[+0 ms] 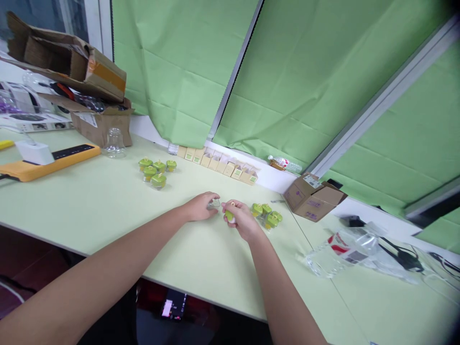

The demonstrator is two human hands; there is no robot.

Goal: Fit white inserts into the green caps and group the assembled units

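Observation:
Near the middle of the table, my left hand [201, 206] curls around a small clear container [213, 204], its open side turned toward the right. Just beside it, my right hand [241, 218] grips a green lid [230, 217] with a pale underside. The container and the lid are apart. Right of my right hand stands a cluster of small clear jars with green lids [272, 219] and something yellow inside. Another group of the same green-lidded jars [158, 180] sits on the left of the table.
A row of small tan boxes [215, 162] lines the wall. On the left are an orange power strip [79, 152], a clear cup [115, 143] and cardboard boxes [104, 125]. At right lie a carton [312, 199], a large plastic bottle [341, 251] and cables [402, 256].

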